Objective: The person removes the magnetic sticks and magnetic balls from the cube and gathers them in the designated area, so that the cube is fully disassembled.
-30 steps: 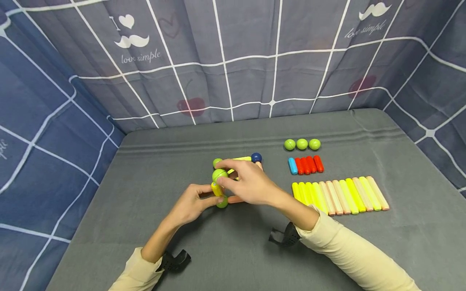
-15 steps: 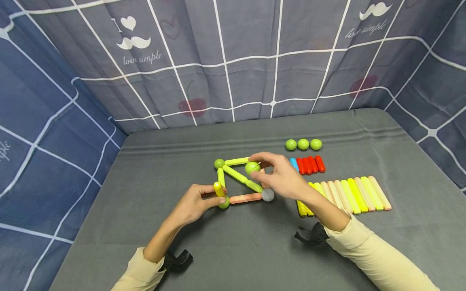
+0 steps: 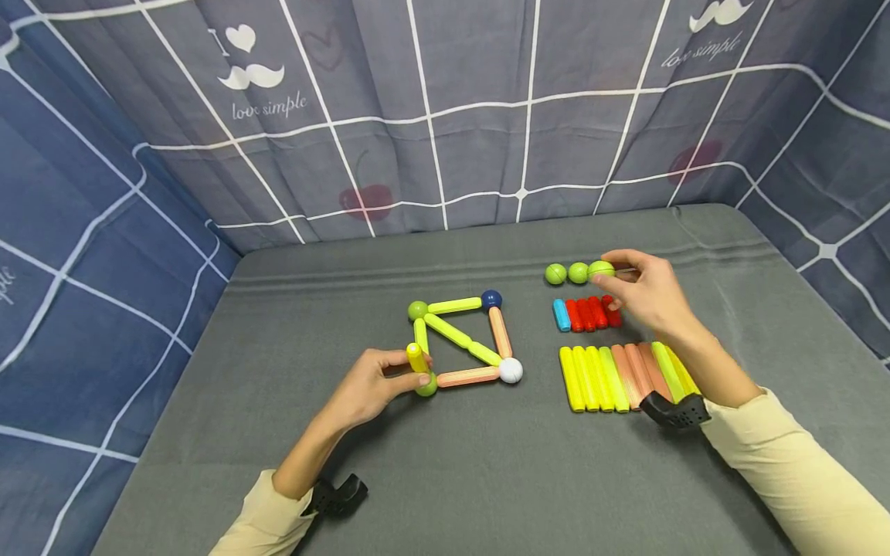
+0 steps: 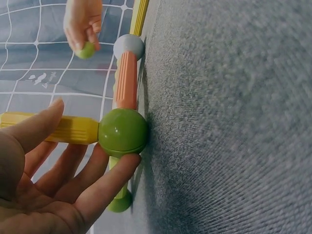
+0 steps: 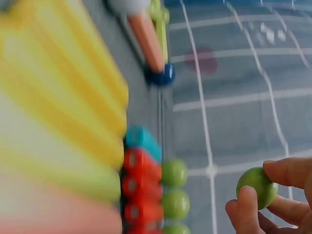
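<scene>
My left hand (image 3: 371,390) grips an upright yellow rod (image 3: 416,357) that stands on a green ball (image 3: 427,384). In the left wrist view a fingertip touches that green ball (image 4: 123,131). The ball is one corner of a flat four-sided frame with a diagonal. Its other corners are another green ball (image 3: 418,311), a dark blue ball (image 3: 491,299) and a white ball (image 3: 511,370), joined by lime and orange rods. My right hand (image 3: 643,289) pinches a loose green ball (image 5: 257,187) above the right end of the ball row.
Green balls (image 3: 555,273) lie in a row at the back right. In front are a short blue rod (image 3: 562,315) and several short red rods (image 3: 587,314). Nearer lies a row of long yellow, lime and orange rods (image 3: 591,378), partly under my right arm. A patterned curtain (image 3: 473,116) backs the table.
My right hand has carried the green ball from above the yellow rod rightward to the ball row. The frame now shows uncovered. My left hand has stayed on the yellow rod.
</scene>
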The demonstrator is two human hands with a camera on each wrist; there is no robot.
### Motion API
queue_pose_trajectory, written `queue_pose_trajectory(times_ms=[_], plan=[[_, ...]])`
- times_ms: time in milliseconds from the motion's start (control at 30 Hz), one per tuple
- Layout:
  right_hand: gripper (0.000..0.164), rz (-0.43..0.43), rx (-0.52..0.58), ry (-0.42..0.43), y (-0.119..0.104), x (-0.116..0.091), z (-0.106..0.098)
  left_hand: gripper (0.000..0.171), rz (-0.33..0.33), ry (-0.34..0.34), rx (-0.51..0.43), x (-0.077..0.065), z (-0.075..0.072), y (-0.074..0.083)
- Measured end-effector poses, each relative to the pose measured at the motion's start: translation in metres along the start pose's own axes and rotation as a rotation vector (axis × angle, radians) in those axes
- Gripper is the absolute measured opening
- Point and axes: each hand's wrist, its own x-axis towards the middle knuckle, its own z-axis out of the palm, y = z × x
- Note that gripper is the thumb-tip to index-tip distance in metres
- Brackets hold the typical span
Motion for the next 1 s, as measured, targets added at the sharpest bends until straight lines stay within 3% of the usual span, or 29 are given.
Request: queue_pose_trajectory(times_ms=[167,333,667,1000], plan=[[0.048,0.096,-0.055,0.008,0.019,0.015,-0.023,0.028,0.0,0.0,0.007,0.0,0.0,-0.001],[0.052,0.171,-0.123,-0.05,0.037,0.031,-0.036,0.028,-0.009,-0.002,-0.007,0.001,0.001,-0.001],[0.05,0.256,-0.169,-0.154,0.057,0.055,-0.037,0.029,-0.006,0.0,-0.034,0.001,0.001,0.001],[0.048,0.255,-0.173,-0.203,0.062,0.059,-0.036,0.029,-0.012,0.009,-0.028,0.0,0.003,0.002]])
